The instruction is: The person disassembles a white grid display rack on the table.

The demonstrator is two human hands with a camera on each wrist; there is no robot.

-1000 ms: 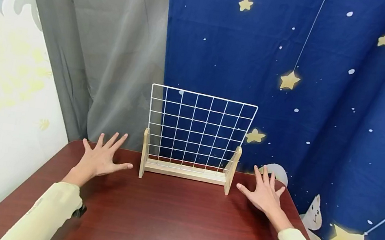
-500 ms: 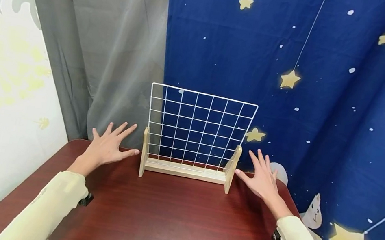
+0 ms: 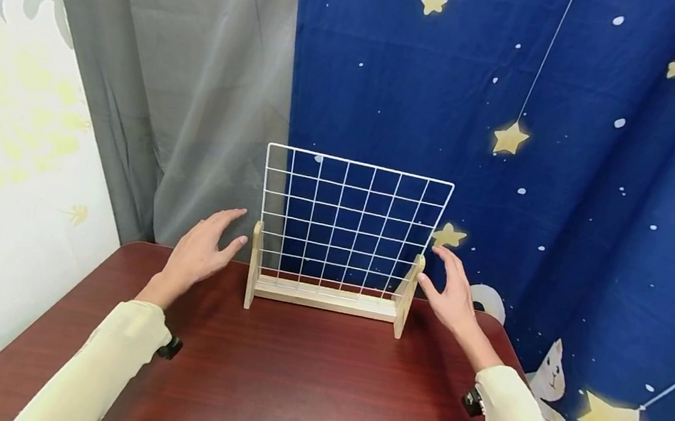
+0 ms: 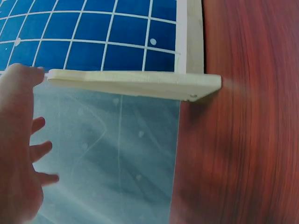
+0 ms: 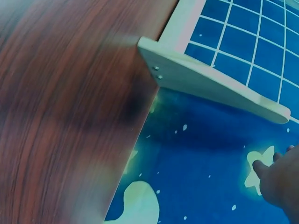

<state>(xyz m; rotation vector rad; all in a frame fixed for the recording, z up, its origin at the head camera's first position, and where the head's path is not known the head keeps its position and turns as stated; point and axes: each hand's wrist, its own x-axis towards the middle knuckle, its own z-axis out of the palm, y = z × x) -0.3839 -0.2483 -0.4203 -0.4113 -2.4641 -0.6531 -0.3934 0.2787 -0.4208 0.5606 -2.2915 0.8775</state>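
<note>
A white wire grid panel (image 3: 362, 164) stands upright in a pale wooden stand (image 3: 325, 300) at the table's far edge. My left hand (image 3: 200, 249) is beside the left upright (image 3: 253, 267), thumb and fingers loosely bent towards it and holding nothing. In the left wrist view that upright (image 4: 135, 83) crosses the middle, and the left hand (image 4: 18, 144) has its thumb near the upright's top end. My right hand (image 3: 454, 293) flanks the right upright (image 3: 407, 296), its thumb right at the upright's edge. The right wrist view catches only part of the right hand (image 5: 282, 182).
The dark red wooden table (image 3: 301, 378) spreads in front of the stand. Behind it hang a grey curtain (image 3: 213, 78) and a blue curtain (image 3: 393, 89) with stars. A pale patterned surface (image 3: 19, 123) is at the left. Each wrist wears a black device (image 3: 169, 347).
Both hands have risen and moved inwards, closer to the stand's two sides. Their fingers, spread wide before, are now closer together and bent inwards. The stand and panel keep their place.
</note>
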